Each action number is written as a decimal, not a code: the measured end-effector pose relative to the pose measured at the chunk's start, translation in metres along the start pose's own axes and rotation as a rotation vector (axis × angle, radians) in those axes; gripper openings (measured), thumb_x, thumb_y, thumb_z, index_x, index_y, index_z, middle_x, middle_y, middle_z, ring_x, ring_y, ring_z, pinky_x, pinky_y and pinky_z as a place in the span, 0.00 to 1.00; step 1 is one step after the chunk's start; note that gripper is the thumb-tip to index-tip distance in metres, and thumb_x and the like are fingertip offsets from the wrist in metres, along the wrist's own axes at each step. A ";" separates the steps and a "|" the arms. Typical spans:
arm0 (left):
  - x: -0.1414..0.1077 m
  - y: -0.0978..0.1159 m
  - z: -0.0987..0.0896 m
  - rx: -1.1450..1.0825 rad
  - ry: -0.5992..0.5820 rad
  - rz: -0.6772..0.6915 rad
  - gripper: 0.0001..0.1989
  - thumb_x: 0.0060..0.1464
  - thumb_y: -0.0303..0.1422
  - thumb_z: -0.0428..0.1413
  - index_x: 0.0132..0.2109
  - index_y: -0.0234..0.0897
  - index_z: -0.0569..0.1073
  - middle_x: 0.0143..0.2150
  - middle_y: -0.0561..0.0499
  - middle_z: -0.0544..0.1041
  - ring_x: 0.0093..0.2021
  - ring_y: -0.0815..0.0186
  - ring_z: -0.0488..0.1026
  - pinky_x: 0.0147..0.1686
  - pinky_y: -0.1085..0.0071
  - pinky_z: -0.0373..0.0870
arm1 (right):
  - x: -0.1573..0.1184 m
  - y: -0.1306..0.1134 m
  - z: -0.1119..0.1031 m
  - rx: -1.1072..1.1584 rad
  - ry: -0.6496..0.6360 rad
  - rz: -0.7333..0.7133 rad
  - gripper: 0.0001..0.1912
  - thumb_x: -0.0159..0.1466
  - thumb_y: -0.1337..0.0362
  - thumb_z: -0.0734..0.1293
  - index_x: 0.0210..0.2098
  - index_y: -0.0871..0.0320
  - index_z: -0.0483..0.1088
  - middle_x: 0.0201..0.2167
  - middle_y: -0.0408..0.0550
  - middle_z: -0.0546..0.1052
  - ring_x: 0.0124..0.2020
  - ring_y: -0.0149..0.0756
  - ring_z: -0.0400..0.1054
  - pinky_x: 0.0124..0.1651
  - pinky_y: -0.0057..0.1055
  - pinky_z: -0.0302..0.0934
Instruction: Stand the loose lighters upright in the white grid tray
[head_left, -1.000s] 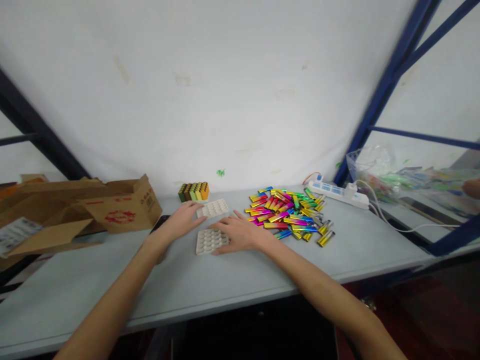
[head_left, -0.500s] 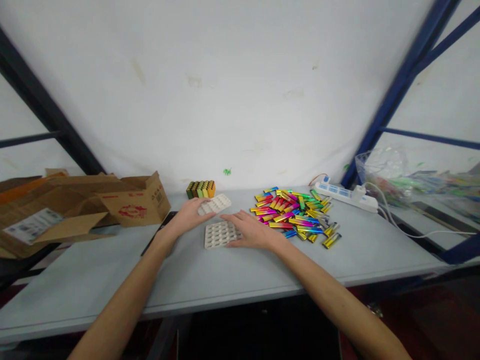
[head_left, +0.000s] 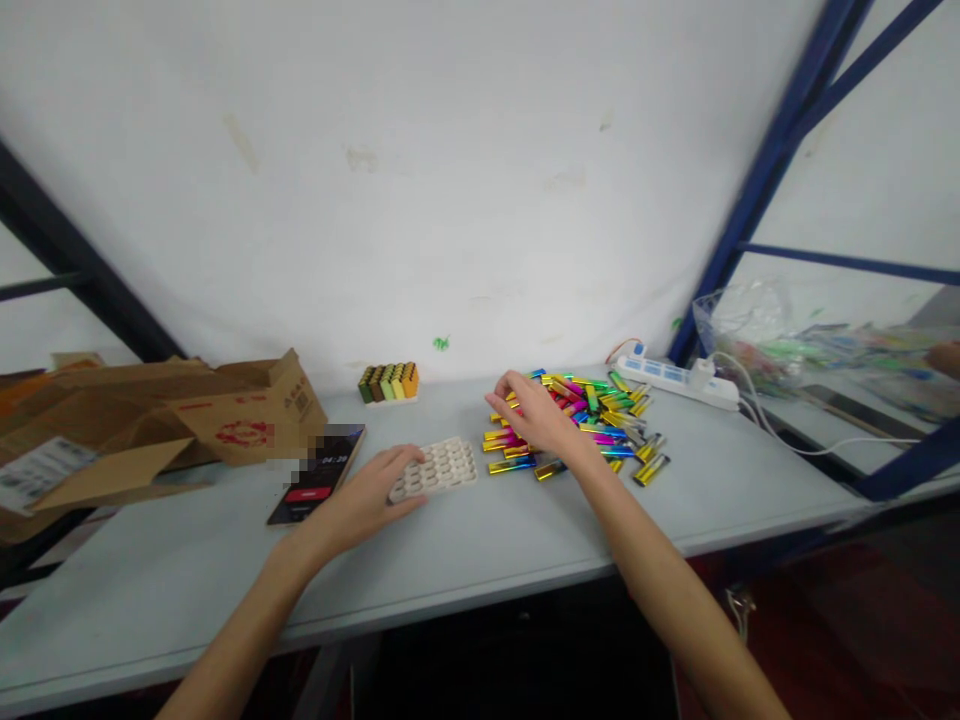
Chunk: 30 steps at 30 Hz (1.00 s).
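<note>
A white tray [head_left: 444, 468] with rows of oval holes lies on the table. My left hand [head_left: 375, 495] grips its left end, the thumb along the near edge and the fingers at the far edge. My right hand [head_left: 532, 412] is over the left part of a pile of shiny metallic lighter-like cases [head_left: 600, 433] in gold, red, pink, blue and green. Its fingers are bent and slightly apart, with nothing visible in them; the fingertips are partly hidden. At the back, a block of upright gold-topped cases [head_left: 388, 381] stands in a white base.
Left of my left hand lies a phone [head_left: 319, 475], partly pixelated. An opened cardboard box [head_left: 247, 415] fills the left side. A white power strip [head_left: 679, 383] with cables and clear plastic bags [head_left: 757, 330] are at the right. Metal posts flank the table.
Two separate trays showed before; now one is visible, in my left hand, which has come nearer. My right hand has left the tray and moved right, onto the pile.
</note>
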<state>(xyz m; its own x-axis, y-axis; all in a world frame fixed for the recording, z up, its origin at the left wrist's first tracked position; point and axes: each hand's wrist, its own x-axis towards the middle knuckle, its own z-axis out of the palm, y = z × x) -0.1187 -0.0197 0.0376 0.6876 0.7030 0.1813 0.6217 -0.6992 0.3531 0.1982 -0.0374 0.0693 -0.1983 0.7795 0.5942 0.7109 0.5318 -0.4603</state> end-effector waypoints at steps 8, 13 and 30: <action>0.023 0.005 -0.014 -0.036 -0.019 0.048 0.22 0.55 0.48 0.62 0.53 0.44 0.73 0.57 0.47 0.78 0.58 0.51 0.75 0.60 0.58 0.71 | 0.001 0.027 -0.021 -0.097 0.006 0.014 0.14 0.75 0.57 0.60 0.37 0.57 0.70 0.36 0.48 0.76 0.38 0.37 0.70 0.45 0.32 0.60; 0.025 0.008 -0.007 -0.079 -0.093 0.054 0.23 0.55 0.47 0.62 0.55 0.45 0.72 0.59 0.47 0.77 0.58 0.52 0.75 0.59 0.60 0.71 | -0.001 0.033 -0.029 -0.134 0.037 0.082 0.14 0.75 0.58 0.60 0.39 0.58 0.72 0.36 0.49 0.78 0.38 0.37 0.71 0.45 0.31 0.60; 0.092 -0.018 -0.018 0.047 -0.192 -0.117 0.26 0.48 0.46 0.58 0.51 0.37 0.68 0.52 0.40 0.76 0.52 0.48 0.74 0.51 0.59 0.69 | -0.041 0.054 -0.069 -0.134 -0.432 0.194 0.09 0.63 0.58 0.74 0.39 0.56 0.81 0.40 0.50 0.82 0.42 0.42 0.75 0.46 0.34 0.64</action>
<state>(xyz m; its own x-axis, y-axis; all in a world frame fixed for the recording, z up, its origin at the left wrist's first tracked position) -0.0736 0.0596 0.0648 0.6659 0.7451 -0.0380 0.7151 -0.6229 0.3172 0.2916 -0.0635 0.0658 -0.2949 0.9411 0.1652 0.8375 0.3378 -0.4295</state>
